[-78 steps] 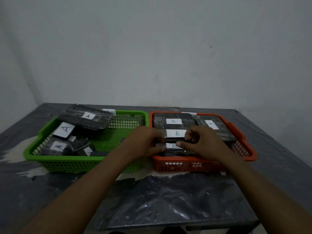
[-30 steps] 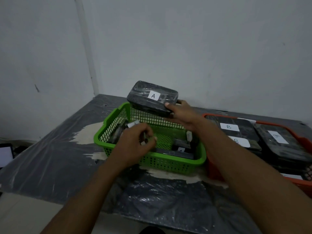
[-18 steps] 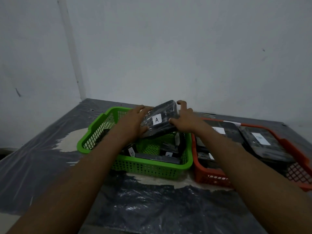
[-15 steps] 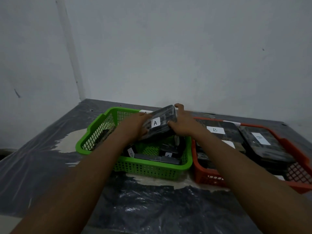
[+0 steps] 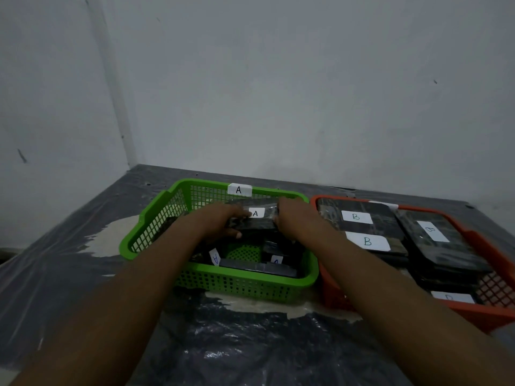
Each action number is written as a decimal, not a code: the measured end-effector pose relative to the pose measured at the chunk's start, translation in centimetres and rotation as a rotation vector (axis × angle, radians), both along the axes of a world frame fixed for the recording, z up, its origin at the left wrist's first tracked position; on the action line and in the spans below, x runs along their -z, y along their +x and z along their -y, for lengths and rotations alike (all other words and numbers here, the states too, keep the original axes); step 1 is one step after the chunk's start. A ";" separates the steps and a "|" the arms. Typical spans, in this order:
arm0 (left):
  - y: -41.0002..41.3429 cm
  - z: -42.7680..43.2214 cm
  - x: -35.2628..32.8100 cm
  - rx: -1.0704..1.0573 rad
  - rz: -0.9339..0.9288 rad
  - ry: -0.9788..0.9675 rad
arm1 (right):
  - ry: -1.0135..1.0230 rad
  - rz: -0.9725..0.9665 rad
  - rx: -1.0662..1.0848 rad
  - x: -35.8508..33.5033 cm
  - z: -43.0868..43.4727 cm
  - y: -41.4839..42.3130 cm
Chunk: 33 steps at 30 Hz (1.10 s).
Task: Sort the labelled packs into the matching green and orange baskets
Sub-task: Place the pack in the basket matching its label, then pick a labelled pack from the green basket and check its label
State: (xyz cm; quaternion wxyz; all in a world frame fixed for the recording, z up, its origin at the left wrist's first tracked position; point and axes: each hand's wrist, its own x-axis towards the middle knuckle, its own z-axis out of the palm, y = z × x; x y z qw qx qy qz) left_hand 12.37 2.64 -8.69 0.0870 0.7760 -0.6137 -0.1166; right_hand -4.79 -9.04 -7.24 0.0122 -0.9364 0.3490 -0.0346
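Observation:
A green basket [image 5: 156, 218] with an "A" tag on its far rim sits left of an orange basket [image 5: 485, 240]. Both of my hands grip one black pack labelled A [image 5: 257, 218] inside the green basket near its far wall: my left hand [image 5: 223, 221] on its left end, my right hand [image 5: 292, 218] on its right end. Smaller A packs [image 5: 259, 267] lie low at the basket's front. Black packs labelled B [image 5: 362, 227] fill the orange basket.
The baskets stand side by side on a table covered in dark crinkled plastic sheet [image 5: 237, 344]. A pale wall [image 5: 278, 93] rises right behind them, with a corner at the left. The table's left edge drops off near the frame's left side.
My two hands have lowered the A pack from above the rim down into the green basket, laying it flatter. The basket's own A tag now shows behind it.

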 end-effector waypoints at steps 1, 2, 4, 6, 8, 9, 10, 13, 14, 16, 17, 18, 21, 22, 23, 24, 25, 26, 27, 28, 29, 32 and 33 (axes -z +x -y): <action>-0.1 0.2 0.0 0.002 0.021 0.008 | -0.026 -0.037 -0.009 0.2 -0.1 0.1; -0.2 0.4 0.0 0.002 0.040 0.012 | -0.050 -0.071 -0.023 0.4 -0.2 0.2; -0.5 0.9 -0.2 0.003 0.076 0.027 | -0.051 -0.106 -0.044 0.7 -0.2 0.4; -0.8 1.4 -0.4 0.002 0.100 0.036 | -0.016 -0.108 -0.046 0.9 -0.1 0.6; -1.0 1.5 -0.5 0.006 0.119 0.035 | 0.022 -0.095 -0.029 0.8 0.0 0.7; -1.0 1.4 -0.4 0.009 0.122 0.026 | 0.032 -0.093 -0.023 0.7 0.0 0.8; -1.0 1.3 -0.4 0.013 0.108 0.006 | 0.033 -0.098 -0.020 0.7 -0.1 0.8; -0.2 -0.1 -0.3 -0.007 -0.073 -0.088 | 0.017 -0.093 -0.022 0.9 -0.4 0.6; 0.2 -0.8 -0.4 -0.021 -0.130 -0.129 | 0.019 -0.084 -0.023 0.9 -0.5 0.5; 1.5 -2.2 -0.5 -0.056 -0.159 -0.250 | 0.020 -0.078 -0.024 0.8 -0.7 0.3; 2.2 -3.0 -0.6 -0.085 -0.145 -0.331 | 0.014 -0.073 -0.025 0.7 -0.8 0.4; 3.0 -3.8 -0.6 -0.121 -0.120 -0.411 | 0.005 -0.059 -0.026 0.6 -1.0 0.5; 4.9 -6.2 -0.6 -0.233 -0.019 -0.517 | -0.021 0.051 -0.077 -0.1 -2.0 1.5; 5.4 -6.9 -0.5 -0.262 0.032 -0.508 | -0.017 0.097 -0.113 -0.4 -2.4 2.1; 5.7 -7.4 -0.4 -0.290 0.082 -0.495 | -0.003 0.137 -0.154 -0.7 -2.9 2.8; 5.9 -7.9 -0.2 -0.321 0.122 -0.488 | 0.020 0.168 -0.198 -1.0 -3.3 3.5; 6.0 -8.2 0.0 -0.354 0.149 -0.490 | 0.047 0.188 -0.240 -1.2 -3.7 4.4; 6.1 -8.5 0.3 -0.384 0.163 -0.494 | 0.077 0.198 -0.278 -1.3 -4.1 5.3; 6.1 -8.7 0.6 -0.413 0.161 -0.498 | 0.108 0.202 -0.307 -1.2 -4.3 6.1; 6.1 -8.9 1.0 -0.441 0.139 -0.502 | 0.138 0.202 -0.326 -1.0 -4.5 6.9; 6.0 -8.9 1.3 -0.470 0.103 -0.505 | 0.164 0.197 -0.337 -0.8 -4.6 7.7; 5.6 -9.0 2.1 -0.520 0.033 -0.501 | 0.198 0.129 -0.368 -0.1 -4.4 9.6; 5.5 -9.0 2.2 -0.522 0.027 -0.503 | 0.189 0.092 -0.374 0.1 -4.3 10.2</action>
